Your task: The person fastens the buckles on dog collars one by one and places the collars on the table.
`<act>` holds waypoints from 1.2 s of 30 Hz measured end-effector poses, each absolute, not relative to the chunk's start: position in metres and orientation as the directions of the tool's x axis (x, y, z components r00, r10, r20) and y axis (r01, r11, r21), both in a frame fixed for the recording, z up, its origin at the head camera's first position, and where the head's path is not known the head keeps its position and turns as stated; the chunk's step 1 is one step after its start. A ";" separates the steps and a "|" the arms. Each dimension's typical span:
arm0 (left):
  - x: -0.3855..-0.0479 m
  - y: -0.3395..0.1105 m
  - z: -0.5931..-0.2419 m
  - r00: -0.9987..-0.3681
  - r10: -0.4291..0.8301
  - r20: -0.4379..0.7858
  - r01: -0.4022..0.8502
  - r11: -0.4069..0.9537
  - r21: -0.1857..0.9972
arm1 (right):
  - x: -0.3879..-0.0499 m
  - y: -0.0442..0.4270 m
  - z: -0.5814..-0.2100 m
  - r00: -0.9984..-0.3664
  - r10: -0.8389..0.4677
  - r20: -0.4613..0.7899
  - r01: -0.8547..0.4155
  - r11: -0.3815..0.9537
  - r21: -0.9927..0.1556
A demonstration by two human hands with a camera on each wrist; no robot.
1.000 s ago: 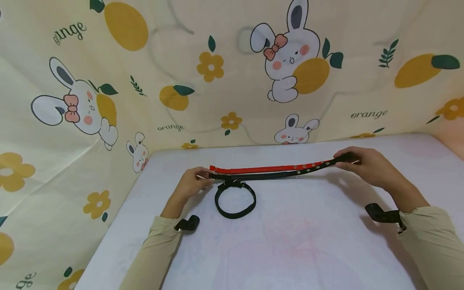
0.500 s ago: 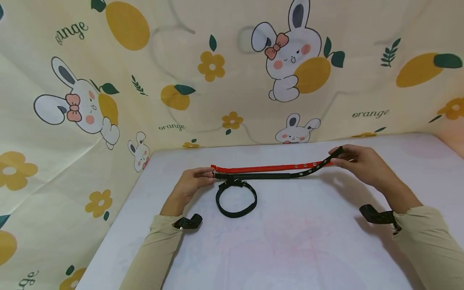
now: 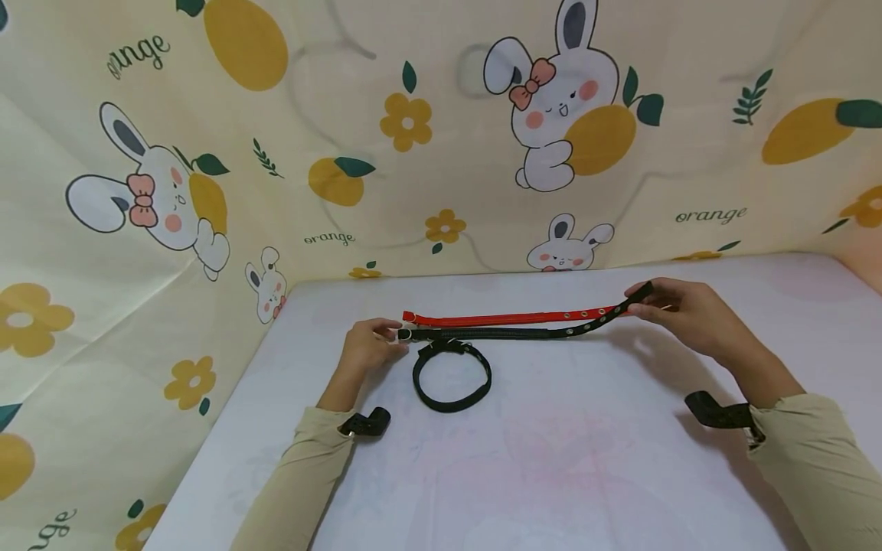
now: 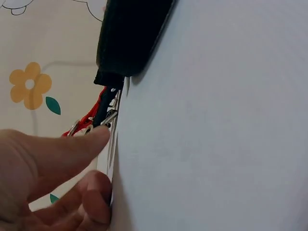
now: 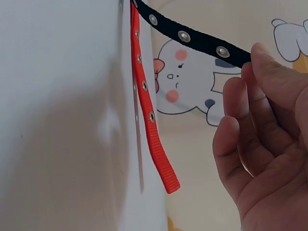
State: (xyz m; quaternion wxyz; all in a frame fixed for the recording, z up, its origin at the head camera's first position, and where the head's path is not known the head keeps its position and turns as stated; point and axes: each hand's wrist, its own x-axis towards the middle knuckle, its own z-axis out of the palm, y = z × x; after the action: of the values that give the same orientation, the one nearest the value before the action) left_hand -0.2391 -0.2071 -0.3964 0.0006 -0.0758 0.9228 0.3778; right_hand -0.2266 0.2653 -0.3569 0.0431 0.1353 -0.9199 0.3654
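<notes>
A long black collar strap (image 3: 510, 334) with metal eyelets stretches between my hands. My right hand (image 3: 682, 310) pinches its eyelet end between thumb and fingers, lifted off the table; the right wrist view shows the pinch on the black strap (image 5: 202, 42). At the buckle end, my left hand (image 3: 372, 343) has thumb and fingers apart around the strap's tip. In the left wrist view the left thumb lies over the metal buckle (image 4: 109, 117); whether it touches is unclear. Just behind lies a red collar strap (image 3: 496, 319), its eyelet end partly behind the black one.
A black collar fastened into a ring (image 3: 451, 407) lies on the white table (image 3: 551, 474), just in front of the straps. Behind and to the left hangs a cloth (image 3: 386, 184) printed with rabbits and oranges. A black wrist camera (image 3: 717, 411) sits on the right sleeve.
The eyelet end of the black strap has bent upward, and my right hand has shifted to a pinch near its tip. The buckle end now shows between my left thumb and fingers.
</notes>
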 end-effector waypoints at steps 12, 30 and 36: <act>-0.236 -0.200 -0.389 -0.987 -0.021 0.158 0.092 0.730 0.678 | -0.222 0.265 -0.350 -0.961 -0.187 0.205 -0.277 0.688 -0.670; -0.222 -0.192 -0.351 -0.967 -0.060 0.247 0.232 0.197 0.953 | -0.214 0.251 -0.330 -0.953 -0.082 0.293 -0.275 0.644 -0.714; -0.218 -0.184 -0.336 -0.968 -0.085 0.238 0.235 0.047 0.971 | -0.213 0.243 -0.322 -0.943 -0.046 0.330 -0.290 0.603 -0.744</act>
State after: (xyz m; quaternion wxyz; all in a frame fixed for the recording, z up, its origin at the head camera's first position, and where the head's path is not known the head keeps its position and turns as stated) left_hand -0.2176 -0.1836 -0.3358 -0.1161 0.0524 0.7143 0.6881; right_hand -0.2132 0.2432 -0.3223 0.1400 0.0950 -0.8841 0.4355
